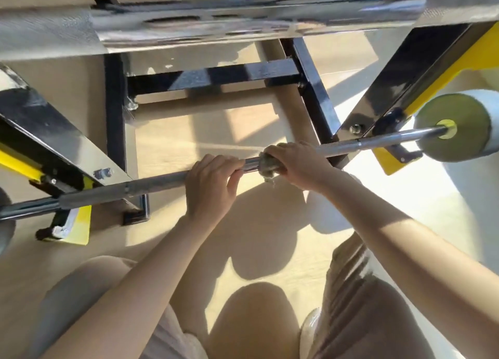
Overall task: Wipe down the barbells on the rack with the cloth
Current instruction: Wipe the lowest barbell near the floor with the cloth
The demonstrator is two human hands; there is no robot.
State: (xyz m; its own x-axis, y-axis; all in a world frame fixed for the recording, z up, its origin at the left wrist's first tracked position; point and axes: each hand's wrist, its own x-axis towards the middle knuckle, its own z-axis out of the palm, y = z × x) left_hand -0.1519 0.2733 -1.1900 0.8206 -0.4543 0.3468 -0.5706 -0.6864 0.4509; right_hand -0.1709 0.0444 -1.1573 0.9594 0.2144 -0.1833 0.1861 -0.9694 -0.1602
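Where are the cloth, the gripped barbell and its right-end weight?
cloth (267, 166), head view, wad wrapped round the bar.
barbell (156, 182), head view, knurled left stretch of shaft.
weight (467, 110), head view, round end face.

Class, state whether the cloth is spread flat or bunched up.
Bunched: the right hand grips the cloth wadded round the lower barbell.

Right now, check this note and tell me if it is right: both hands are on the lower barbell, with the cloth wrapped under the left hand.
Not quite: the head view shows the cloth under the right hand, not the left hand, which grips bare bar. Both hands are on the lower barbell.
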